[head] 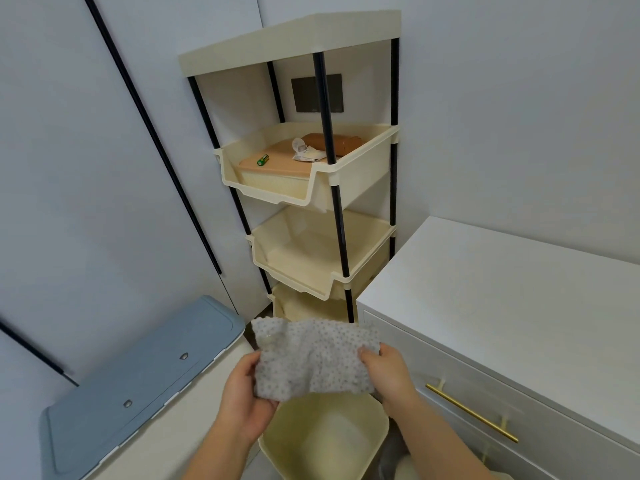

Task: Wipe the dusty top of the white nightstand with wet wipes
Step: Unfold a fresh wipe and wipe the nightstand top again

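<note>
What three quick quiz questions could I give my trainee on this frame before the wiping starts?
1. True or false: the wet wipe is held by both the left hand and the right hand.
2. What is directly below the wipe: A) cream bin, B) blue lid, C) nightstand top?
3. Which tier of the cream shelf rack holds the green battery?

Key: 1 true; 2 A; 3 the uppermost basket tier.
</note>
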